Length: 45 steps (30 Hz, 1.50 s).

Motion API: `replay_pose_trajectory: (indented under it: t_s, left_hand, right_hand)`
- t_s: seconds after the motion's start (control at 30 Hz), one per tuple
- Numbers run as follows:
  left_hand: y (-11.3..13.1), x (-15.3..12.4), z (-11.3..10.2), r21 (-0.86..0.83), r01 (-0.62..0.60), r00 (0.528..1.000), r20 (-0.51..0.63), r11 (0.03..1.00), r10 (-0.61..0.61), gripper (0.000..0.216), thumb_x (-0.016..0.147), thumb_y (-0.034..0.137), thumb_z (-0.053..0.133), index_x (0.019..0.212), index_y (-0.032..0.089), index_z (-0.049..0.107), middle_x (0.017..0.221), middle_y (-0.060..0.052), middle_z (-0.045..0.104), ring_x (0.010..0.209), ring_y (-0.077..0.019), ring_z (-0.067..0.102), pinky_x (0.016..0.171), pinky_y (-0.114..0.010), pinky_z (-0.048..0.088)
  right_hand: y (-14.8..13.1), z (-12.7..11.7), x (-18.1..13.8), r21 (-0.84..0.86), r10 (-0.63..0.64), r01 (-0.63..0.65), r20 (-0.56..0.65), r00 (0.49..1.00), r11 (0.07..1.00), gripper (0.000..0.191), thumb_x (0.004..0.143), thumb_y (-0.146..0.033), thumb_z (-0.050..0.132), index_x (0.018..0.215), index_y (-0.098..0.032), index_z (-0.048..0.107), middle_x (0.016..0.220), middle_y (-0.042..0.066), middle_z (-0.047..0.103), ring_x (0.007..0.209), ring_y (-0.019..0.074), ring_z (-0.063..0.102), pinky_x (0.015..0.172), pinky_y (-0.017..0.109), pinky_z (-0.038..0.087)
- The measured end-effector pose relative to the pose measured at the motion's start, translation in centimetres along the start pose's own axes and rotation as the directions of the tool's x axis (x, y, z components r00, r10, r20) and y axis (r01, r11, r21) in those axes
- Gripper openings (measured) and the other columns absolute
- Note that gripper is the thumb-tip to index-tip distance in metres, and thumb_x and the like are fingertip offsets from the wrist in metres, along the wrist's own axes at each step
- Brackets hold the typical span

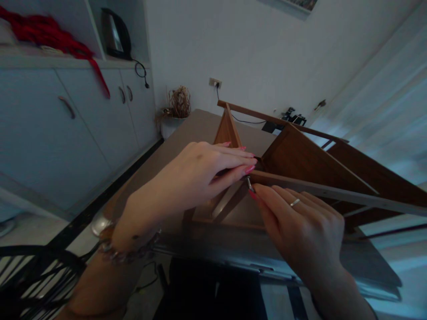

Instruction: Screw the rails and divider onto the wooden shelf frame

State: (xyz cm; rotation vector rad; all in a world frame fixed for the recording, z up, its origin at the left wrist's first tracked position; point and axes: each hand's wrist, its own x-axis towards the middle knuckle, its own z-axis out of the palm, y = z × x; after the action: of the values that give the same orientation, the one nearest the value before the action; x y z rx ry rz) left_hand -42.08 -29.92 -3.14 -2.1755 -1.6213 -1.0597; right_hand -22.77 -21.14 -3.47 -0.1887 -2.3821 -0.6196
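Observation:
A brown wooden shelf frame (pixel 300 164) made of several panels lies on the table (pixel 196 126). My left hand (pixel 196 178) rests on a panel edge at the frame's near corner, fingers stretched and pressed together. My right hand (pixel 300 222) is curled just below it, its fingertips pinching a small metal piece (pixel 248 183), perhaps a screw or fitting, at the joint where a long panel edge (pixel 333 193) meets the corner. A bracelet is on my left wrist and a ring on my right hand.
White cabinets (pixel 66 129) with a black kettle (pixel 115 33) and red cloth (pixel 50 33) stand at left. A pot with dried plant (pixel 175 111) sits by the wall, near a socket (pixel 215 82). A dark chair (pixel 36 275) is at lower left.

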Motion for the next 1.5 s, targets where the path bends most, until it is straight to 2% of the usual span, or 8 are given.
replay_pose_trajectory:
  t_s: [0.23,0.43,0.53,0.63,0.73,0.8,1.0,1.5]
  left_hand:
    - [0.1,0.0,0.1,0.007,0.006,1.0,-0.021,1.0,-0.006,0.03,0.097,0.031,0.046,0.119,0.026,0.066,0.126,0.003,0.064,0.12,-0.014,0.059,0.112,-0.032,0.042]
    - [0.1,0.0,0.1,0.01,0.008,1.0,-0.017,1.0,-0.008,0.03,0.097,0.031,0.047,0.118,0.025,0.066,0.125,0.002,0.065,0.118,-0.0146,0.06,0.109,-0.033,0.044]
    - [0.1,0.0,0.1,0.006,0.01,1.0,-0.018,1.0,-0.009,0.029,0.096,0.03,0.047,0.117,0.024,0.066,0.124,0.001,0.066,0.117,-0.0153,0.061,0.107,-0.032,0.046]
    - [0.1,0.0,0.0,-0.002,0.007,1.0,-0.02,1.0,-0.007,0.03,0.097,0.031,0.046,0.117,0.024,0.067,0.124,0.0,0.066,0.117,-0.0155,0.061,0.106,-0.032,0.047]
    - [0.3,-0.1,-0.3,-0.026,0.017,1.0,0.015,1.0,-0.017,0.033,0.097,0.036,0.045,0.119,0.024,0.065,0.126,0.0,0.065,0.12,-0.017,0.059,0.107,-0.034,0.046]
    - [0.4,-0.1,-0.6,-0.038,0.022,0.999,0.049,0.999,-0.02,0.037,0.095,0.042,0.047,0.123,0.025,0.063,0.128,-0.001,0.063,0.123,-0.019,0.057,0.107,-0.035,0.045]
    - [0.3,-0.5,-1.3,0.003,-0.024,0.995,0.099,1.0,0.024,0.072,0.073,0.063,0.066,0.133,0.023,0.055,0.138,-0.007,0.055,0.129,-0.0263,0.051,0.109,-0.038,0.042]
    - [-0.2,-0.3,-1.2,0.05,-0.046,0.986,0.164,0.998,0.037,0.063,0.076,0.025,0.065,0.137,0.025,0.049,0.138,-0.003,0.056,0.131,-0.0213,0.049,0.111,-0.035,0.041]
  right_hand:
    - [-0.8,0.7,-0.4,0.007,0.065,-0.065,-0.035,0.997,0.998,0.017,0.095,-0.027,0.054,0.084,-0.021,0.066,0.054,-0.004,0.06,0.046,0.0112,0.046,0.055,0.03,0.029]
    - [-2.4,1.9,-0.5,0.282,0.28,-0.27,0.005,0.96,0.921,0.024,0.096,-0.027,0.05,0.077,-0.02,0.063,0.051,-0.004,0.055,0.042,0.0091,0.046,0.049,0.026,0.029]
    - [-3.5,2.2,-0.2,0.553,0.403,-0.41,0.142,0.904,0.725,0.029,0.097,-0.026,0.047,0.072,-0.019,0.059,0.053,-0.005,0.055,0.042,0.0064,0.046,0.044,0.021,0.03]
    - [-4.6,2.7,0.1,0.792,0.479,-0.49,0.293,0.828,0.363,0.024,0.098,-0.03,0.046,0.079,-0.02,0.057,0.055,-0.006,0.053,0.043,0.0062,0.049,0.041,0.017,0.034]
    - [-5.7,3.2,0.2,0.879,0.531,-0.477,0.397,0.749,0.016,0.017,0.097,-0.036,0.046,0.092,-0.022,0.055,0.054,-0.009,0.051,0.034,0.0062,0.045,0.032,0.016,0.033]
    - [-6.2,3.4,0.4,0.885,0.567,-0.46,0.414,0.712,-0.07,0.018,0.095,-0.039,0.049,0.094,-0.021,0.054,0.058,-0.007,0.056,0.033,0.0069,0.046,0.031,0.017,0.036]
    - [-5.8,2.9,0.8,0.871,0.637,-0.489,0.355,0.684,0.041,0.03,0.092,-0.039,0.054,0.075,-0.017,0.066,0.061,0.0,0.061,0.055,0.0116,0.058,0.046,0.019,0.044]
    - [-4.2,1.9,0.9,0.81,0.544,-0.499,0.281,0.791,0.308,0.029,0.093,-0.032,0.055,0.073,-0.019,0.071,0.051,-0.005,0.049,0.047,0.0082,0.044,0.046,0.021,0.034]
